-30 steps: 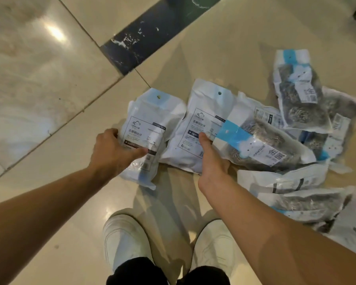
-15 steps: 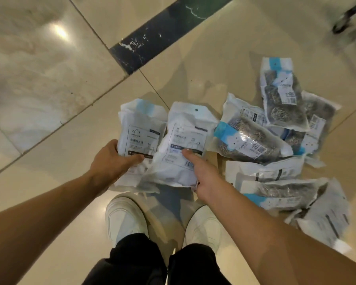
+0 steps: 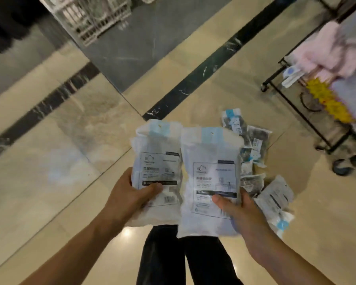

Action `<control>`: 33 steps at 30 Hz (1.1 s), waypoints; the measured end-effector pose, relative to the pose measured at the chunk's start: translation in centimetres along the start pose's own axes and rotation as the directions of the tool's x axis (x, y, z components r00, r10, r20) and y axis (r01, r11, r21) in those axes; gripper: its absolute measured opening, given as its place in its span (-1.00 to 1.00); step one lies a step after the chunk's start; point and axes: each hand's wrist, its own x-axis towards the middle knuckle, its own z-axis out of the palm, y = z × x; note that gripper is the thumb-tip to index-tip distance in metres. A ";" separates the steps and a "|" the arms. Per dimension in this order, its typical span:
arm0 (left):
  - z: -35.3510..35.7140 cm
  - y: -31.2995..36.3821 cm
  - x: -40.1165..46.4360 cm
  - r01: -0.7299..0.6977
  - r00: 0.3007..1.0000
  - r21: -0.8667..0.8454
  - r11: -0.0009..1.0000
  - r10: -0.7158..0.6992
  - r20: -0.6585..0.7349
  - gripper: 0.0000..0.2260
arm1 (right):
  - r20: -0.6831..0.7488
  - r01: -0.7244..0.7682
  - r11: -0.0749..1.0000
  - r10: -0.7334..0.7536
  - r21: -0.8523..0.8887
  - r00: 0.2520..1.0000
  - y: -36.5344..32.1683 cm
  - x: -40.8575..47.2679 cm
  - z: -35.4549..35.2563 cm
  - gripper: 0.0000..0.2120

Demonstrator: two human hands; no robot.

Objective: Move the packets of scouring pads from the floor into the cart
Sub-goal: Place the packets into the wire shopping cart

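My left hand (image 3: pixel 130 197) grips a white packet of scouring pads (image 3: pixel 157 161) with a pale blue top, held upright above the floor. My right hand (image 3: pixel 237 212) grips a second, similar packet (image 3: pixel 211 173) right beside it, thumb on its printed label. Several more packets (image 3: pixel 253 140) lie in a heap on the beige floor behind and right of the held ones, another (image 3: pixel 275 198) close to my right wrist. A wire cart (image 3: pixel 95 15) stands far off at the top left, blurred.
A black metal rack on wheels (image 3: pixel 308 118) stands at the right, carrying pink cloth (image 3: pixel 333 48) and yellow items (image 3: pixel 327 99). Dark marble stripes (image 3: pixel 193 79) cross the polished floor. My dark trouser legs (image 3: pixel 183 260) are below the packets.
Both hands have lifted their packets off the floor and brought them side by side. The view has tilted up, so the rack and the cart now show.
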 end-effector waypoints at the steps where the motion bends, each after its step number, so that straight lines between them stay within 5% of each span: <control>1: -0.7 1.9 -3.2 -0.001 1.000 -0.003 1.000 0.001 0.005 -0.58 | 0.000 0.013 1.000 -0.013 0.013 1.000 -1.3 -3.5 -0.6 -0.09; 4: -1.9 7.2 -12.3 -0.037 0.999 0.006 0.999 0.037 0.023 -0.52 | 0.012 0.077 0.997 -0.077 0.006 0.997 -5.4 -13.2 -1.9 -0.28; 10: -3.1 13.7 -24.7 -0.199 0.980 0.005 0.980 0.199 0.008 -0.62 | 0.067 0.212 0.977 -0.213 0.023 0.975 -11.2 -24.7 -3.4 -0.26; 14: -3.3 16.6 -27.8 -0.297 0.953 -0.004 0.955 0.297 0.053 -0.58 | 0.087 0.324 0.940 -0.333 0.106 0.939 -13.9 -28.1 -5.4 0.03; 20: -2.2 22.1 -27.0 -0.391 0.901 -0.014 0.920 0.385 0.201 -0.61 | -0.099 0.472 0.854 -0.461 0.220 0.882 -15.9 -31.4 -7.2 -0.19; 28: -1.4 28.7 -23.4 -0.518 0.753 0.046 0.854 0.430 0.497 -0.67 | -0.417 0.528 0.783 -0.380 0.330 0.825 -15.8 -34.1 -5.9 -0.51; 33: 1.2 30.5 -22.3 -0.580 0.664 0.095 0.809 0.402 0.631 -0.52 | -0.540 0.530 0.664 -0.220 0.528 0.812 -13.2 -36.5 -3.8 -0.16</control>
